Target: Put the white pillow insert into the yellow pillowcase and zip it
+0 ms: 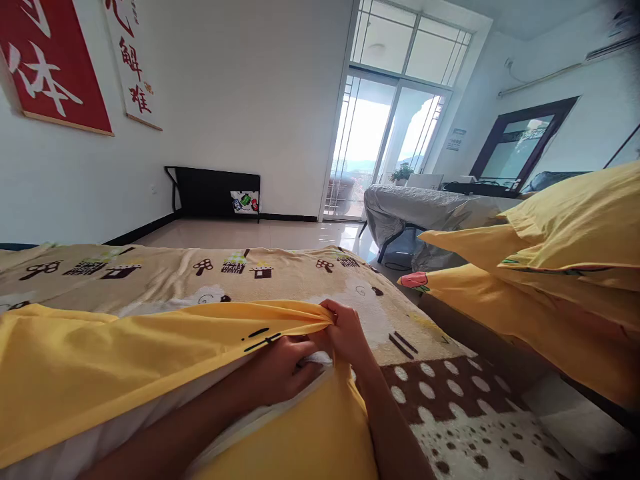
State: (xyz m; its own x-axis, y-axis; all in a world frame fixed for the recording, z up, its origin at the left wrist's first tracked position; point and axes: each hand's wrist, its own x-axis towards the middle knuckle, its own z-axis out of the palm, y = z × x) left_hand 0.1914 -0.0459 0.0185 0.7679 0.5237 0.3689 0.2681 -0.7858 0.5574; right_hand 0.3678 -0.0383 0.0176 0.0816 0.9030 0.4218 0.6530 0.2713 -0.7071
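Note:
A yellow duvet cover point(165, 337) lies across the bed with its opening edge lifted, and a white quilt point(150, 420) shows inside. My right hand point(345, 330) is closed on a gathered corner of the cover, pulling the fabric into folds. Just left of it, my left hand point(290, 373) reaches in under the cover's upper layer. Its fingers are curled around white quilt fabric near that corner; the fingertips are partly hidden. Short black printed strokes mark the cover above my left wrist.
Beneath lies a beige and brown patterned blanket point(290, 273). Folded yellow bedding point(525, 293) is piled at the right. Farther back stand a plastic-covered table point(425, 203), a black folded frame point(210, 190) against the wall, and glass sliding doors point(365, 133).

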